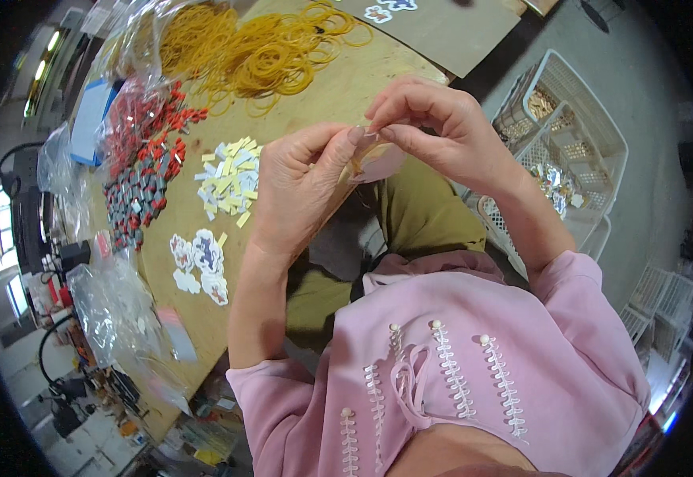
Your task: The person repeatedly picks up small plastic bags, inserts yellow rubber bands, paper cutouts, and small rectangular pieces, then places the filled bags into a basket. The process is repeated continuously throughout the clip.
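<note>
My left hand [303,184] and my right hand [434,126] meet above the table's near edge. Together they pinch a small clear plastic bag [377,159] with something pale pink inside. The fingertips of both hands grip its top edge. Just left of my left hand lies a pile of small yellow and white paper slips [231,179]. Below that pile sit a few white die-cut stickers with blue and red figures [201,261].
The wooden table [338,87] carries a heap of yellow rubber bands [255,48], a spread of small red and grey parts [144,171] and clear plastic bags [120,314]. White plastic baskets [573,139] with small bagged items stand on the floor to the right.
</note>
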Available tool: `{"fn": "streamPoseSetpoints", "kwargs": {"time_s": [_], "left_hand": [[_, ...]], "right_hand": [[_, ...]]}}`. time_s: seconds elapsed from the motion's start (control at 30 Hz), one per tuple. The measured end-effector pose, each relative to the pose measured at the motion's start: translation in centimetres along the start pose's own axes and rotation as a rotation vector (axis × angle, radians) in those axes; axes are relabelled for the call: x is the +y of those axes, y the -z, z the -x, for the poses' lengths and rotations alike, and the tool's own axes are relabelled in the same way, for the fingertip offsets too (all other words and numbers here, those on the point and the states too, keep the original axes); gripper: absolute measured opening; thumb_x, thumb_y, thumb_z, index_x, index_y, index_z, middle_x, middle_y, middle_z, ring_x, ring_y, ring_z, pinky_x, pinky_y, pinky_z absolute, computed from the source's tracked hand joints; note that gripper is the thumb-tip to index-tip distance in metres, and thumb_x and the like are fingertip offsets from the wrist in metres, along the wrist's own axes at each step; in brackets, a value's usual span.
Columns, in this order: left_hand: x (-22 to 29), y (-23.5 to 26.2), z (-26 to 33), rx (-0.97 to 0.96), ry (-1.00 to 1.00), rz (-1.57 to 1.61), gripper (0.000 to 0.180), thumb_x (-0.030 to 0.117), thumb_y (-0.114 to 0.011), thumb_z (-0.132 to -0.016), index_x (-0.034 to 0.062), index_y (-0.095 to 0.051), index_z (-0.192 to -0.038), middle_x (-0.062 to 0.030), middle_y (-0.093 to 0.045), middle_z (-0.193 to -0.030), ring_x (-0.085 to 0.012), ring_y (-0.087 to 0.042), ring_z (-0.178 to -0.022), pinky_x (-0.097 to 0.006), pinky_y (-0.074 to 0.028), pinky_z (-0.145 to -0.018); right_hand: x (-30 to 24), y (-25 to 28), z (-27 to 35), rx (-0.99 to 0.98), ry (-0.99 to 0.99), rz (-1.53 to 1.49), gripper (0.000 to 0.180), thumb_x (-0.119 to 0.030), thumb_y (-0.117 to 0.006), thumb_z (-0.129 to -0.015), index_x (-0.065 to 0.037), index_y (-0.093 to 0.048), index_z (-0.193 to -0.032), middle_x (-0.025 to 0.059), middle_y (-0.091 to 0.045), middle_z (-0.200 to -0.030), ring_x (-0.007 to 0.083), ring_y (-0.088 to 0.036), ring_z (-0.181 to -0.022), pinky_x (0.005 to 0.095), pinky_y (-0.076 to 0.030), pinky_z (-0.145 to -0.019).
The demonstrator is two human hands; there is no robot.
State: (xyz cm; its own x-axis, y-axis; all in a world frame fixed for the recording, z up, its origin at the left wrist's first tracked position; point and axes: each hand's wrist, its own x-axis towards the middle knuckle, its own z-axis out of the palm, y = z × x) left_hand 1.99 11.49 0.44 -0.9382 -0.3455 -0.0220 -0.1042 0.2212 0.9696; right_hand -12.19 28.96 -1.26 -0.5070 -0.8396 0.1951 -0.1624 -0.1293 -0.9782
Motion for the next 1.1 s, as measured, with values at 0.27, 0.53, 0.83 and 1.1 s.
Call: {"fn": "streamPoseSetpoints", "kwargs": {"time_s": [0.27,0.53,0.83,1.1], "left_hand": [[-2.3,1.4,4.9,0.262,-0.144,0.053,0.022,0.016,-0.068,-0.106,-0.0031,-0.079,-0.104,-0.0013,-0.074,-0.082,-0.0046,-0.060,-0.076,-0.025,-0.052,-0.069],[-3.9,1.4,8.9,0.399,-0.237,-0.226,0.009,0.010,-0.080,-0.087,0.0040,-0.075,-0.092,-0.0086,-0.073,-0.081,-0.0211,-0.070,-0.071,-0.034,-0.054,-0.064],[-5.7,1.6,15.3,0.449,-0.348,-0.439,0.011,0.000,-0.074,-0.079,0.0058,-0.064,-0.078,-0.0078,-0.062,-0.073,-0.0310,-0.063,-0.069,-0.041,-0.050,-0.062],[-11.1,-3.1,19.6,0.146,0.245,1.166,0.061,0.044,-0.044,-0.115,-0.0079,-0.052,-0.146,-0.0196,-0.069,-0.133,-0.0250,-0.072,-0.111,-0.041,-0.061,-0.094]], "right_hand": [[0.9,-3.1,0.2,-0.057,-0.222,-0.300,0.017,-0.012,-0.070,-0.104,0.001,-0.071,-0.115,0.0026,-0.074,-0.102,0.0083,-0.067,-0.093,0.0260,-0.055,-0.085],[-0.6,-9.4,2.3,-0.016,-0.003,0.218,0.013,-0.006,-0.070,-0.100,0.002,-0.075,-0.109,0.0073,-0.079,-0.090,0.0100,-0.072,-0.083,0.0293,-0.058,-0.073],[-0.6,-9.5,4.6,-0.148,-0.195,0.094,0.009,-0.004,-0.070,-0.103,0.003,-0.073,-0.108,0.0052,-0.077,-0.096,0.0104,-0.073,-0.085,0.0265,-0.059,-0.073],[-0.2,-8.5,6.3,-0.431,0.343,0.261,0.018,0.010,-0.070,-0.091,0.003,-0.072,-0.107,0.0177,-0.075,-0.113,0.0350,-0.075,-0.109,0.0403,-0.060,-0.093]]}}
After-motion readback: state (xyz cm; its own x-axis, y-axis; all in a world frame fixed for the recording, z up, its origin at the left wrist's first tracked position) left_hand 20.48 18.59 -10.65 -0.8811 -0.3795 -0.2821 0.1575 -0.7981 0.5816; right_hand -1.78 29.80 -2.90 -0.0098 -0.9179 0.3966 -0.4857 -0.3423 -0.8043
